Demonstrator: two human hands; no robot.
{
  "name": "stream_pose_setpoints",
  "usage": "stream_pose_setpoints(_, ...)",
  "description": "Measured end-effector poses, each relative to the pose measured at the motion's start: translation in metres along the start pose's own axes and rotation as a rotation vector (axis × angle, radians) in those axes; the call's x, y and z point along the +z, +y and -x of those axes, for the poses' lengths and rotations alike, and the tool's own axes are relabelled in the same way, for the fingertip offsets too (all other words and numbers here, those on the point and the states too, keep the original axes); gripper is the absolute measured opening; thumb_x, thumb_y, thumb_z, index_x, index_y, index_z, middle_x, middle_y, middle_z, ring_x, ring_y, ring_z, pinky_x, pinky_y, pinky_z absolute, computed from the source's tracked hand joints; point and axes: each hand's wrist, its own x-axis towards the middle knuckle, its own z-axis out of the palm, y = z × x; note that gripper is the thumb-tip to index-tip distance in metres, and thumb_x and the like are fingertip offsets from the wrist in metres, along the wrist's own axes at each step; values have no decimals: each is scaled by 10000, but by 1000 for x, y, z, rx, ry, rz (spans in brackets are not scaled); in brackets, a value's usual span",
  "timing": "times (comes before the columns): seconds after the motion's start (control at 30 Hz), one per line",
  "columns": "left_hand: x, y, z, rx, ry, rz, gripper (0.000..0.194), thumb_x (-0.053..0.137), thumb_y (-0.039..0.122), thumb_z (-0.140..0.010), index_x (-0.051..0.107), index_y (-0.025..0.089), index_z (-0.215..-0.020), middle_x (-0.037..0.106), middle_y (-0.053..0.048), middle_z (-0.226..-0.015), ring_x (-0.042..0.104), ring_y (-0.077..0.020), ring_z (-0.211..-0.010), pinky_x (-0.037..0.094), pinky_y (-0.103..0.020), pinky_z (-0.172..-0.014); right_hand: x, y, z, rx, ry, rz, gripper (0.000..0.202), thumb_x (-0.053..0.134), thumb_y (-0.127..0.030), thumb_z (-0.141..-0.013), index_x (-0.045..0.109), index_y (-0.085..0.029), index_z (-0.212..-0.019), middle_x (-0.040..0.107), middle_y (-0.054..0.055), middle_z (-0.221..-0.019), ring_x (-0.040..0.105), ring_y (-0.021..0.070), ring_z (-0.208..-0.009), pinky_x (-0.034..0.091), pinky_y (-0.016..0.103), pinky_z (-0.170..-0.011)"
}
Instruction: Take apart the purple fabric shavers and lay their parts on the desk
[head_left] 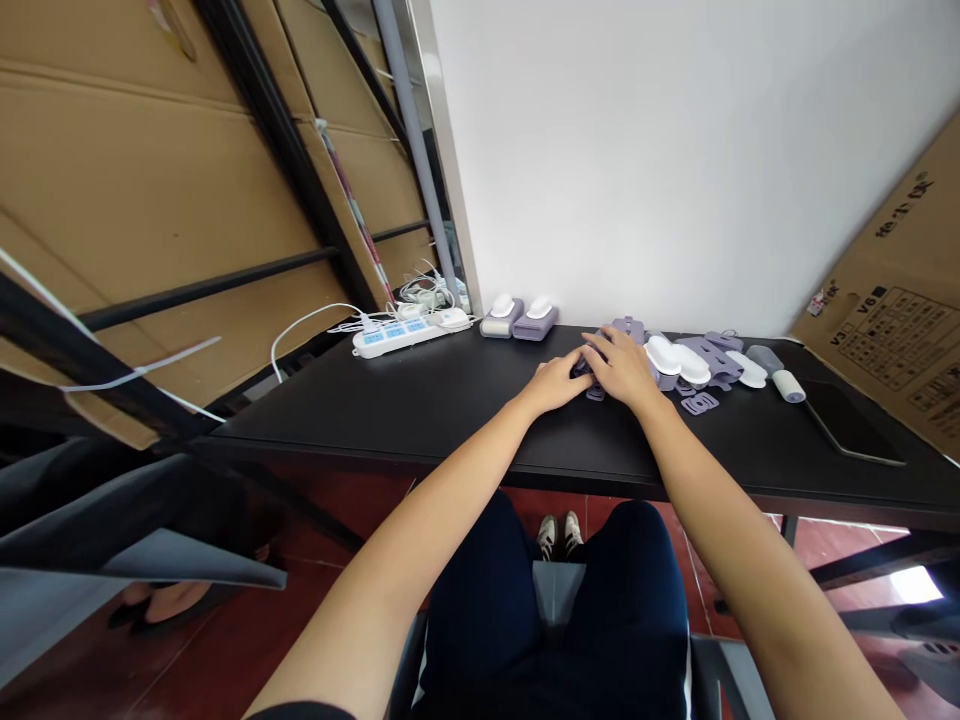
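White wall behind, cardboard boxes both sides, black matte desk top [420, 400] carrying everything. Left hand [556, 383] and right hand [621, 367] meet near the desk's far edge, fingers curled down together over a small lilac plastic part [594, 392]; only a sliver of it peeks out below the knuckles. Whether either hand is pinching it or merely pressing on it, cannot tell, fingertips are hidden.

Just right of the right hand: heap of lilac and white moulded plastic shells [694, 362], touching one another, with a flat lilac slotted piece [700, 403] lying at the heap's near edge. Further right, a grey-and-white short cylinder [777, 374] and a dark flat slab, maybe a phone [851, 422]. Left of the left hand, against the wall, two lilac blocks with white caps [520, 318] side by side; further left a white power strip with blue sockets [401, 334] and tangled white cables.

Handling judgement: the part looks light, rigid, thin-walled, smooth, likely to skid on the desk. Best taken by its outer edges with thumb and forefinger, not by any thin tab, which could snap.
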Motion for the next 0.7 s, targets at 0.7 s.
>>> stream_pose_setpoints(0.7, -34, -60, -36, -210, 306, -619, 695, 515, 443, -1032, 459, 138, -1655, 326, -216, -1750, 274, -397, -1622, 257, -568, -1285, -2, -3, 5, 92, 53, 148, 325, 592, -308, -1080, 757, -183, -1330, 510, 168, -1569, 453, 365, -1463, 383, 562, -1193)
